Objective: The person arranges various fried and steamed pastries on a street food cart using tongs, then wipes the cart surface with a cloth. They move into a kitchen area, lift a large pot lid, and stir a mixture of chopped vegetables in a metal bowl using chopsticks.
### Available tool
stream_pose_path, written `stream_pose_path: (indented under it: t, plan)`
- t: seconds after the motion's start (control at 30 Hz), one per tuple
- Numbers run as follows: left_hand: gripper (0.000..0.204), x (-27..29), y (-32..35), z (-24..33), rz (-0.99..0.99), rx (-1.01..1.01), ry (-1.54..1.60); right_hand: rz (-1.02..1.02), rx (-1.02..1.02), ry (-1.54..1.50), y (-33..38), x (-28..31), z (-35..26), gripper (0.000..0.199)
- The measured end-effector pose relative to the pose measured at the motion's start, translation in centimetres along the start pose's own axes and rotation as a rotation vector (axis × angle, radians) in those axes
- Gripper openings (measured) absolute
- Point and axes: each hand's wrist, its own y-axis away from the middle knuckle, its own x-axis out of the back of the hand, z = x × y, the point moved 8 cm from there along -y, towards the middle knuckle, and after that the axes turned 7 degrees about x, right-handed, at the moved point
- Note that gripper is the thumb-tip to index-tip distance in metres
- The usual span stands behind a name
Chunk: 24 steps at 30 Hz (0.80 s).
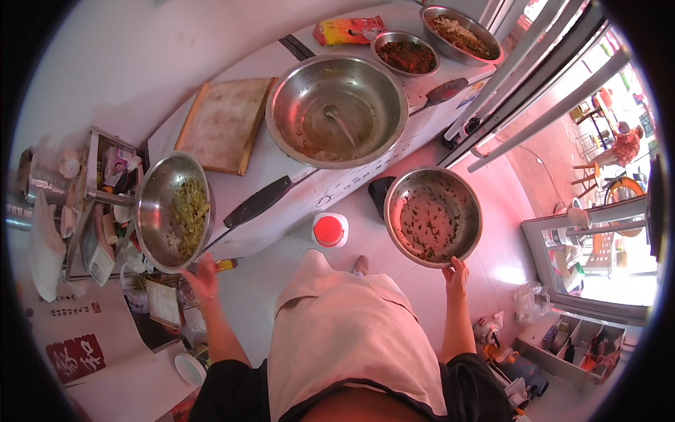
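Note:
My right hand [455, 273] is closed on the near rim of a steel bowl [398, 235], whose inside is dotted with bits of chopped greens. The bowl hangs in the air to my right, its opening tilted toward me. On the left, a steel bowl [151, 211] holds chopped yellow-green vegetables [188, 218]. Close to its near rim is my left hand [202, 276], slightly blurred, with fingers apart; whether it touches the rim I cannot tell. A large steel basin [285, 116] with a spoon [340, 125] inside stands on the white chest freezer [246, 188].
A wooden-edged board [223, 125] lies left of the basin. Beyond it are a red-yellow packet [348, 30] and two bowls of food, one small [406, 56], one larger [460, 35]. A red-capped white container [329, 231] stands on the floor. Cluttered shelves [98, 225] are left; an open doorway is right.

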Motion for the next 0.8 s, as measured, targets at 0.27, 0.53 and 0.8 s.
stream_pose_path:
  t: [0.27, 0.53, 0.8]
  plan:
    - [0.048, -22.5, -4.8, -27.2, -0.206, 0.437, -0.717, 0.031, -0.003, -0.001, -1.5, -0.4, 2.0, 0.008]
    - [0.037, -28.9, -12.6, -32.2, -0.139, 0.283, -0.534, 0.099, 0.080, -0.026, 1.9, -0.6, -0.9, 0.019]
    - [0.027, -29.3, -10.7, -25.6, -0.156, 0.262, -0.504, 0.018, 0.186, -0.047, 2.9, -2.4, -3.2, 0.018]
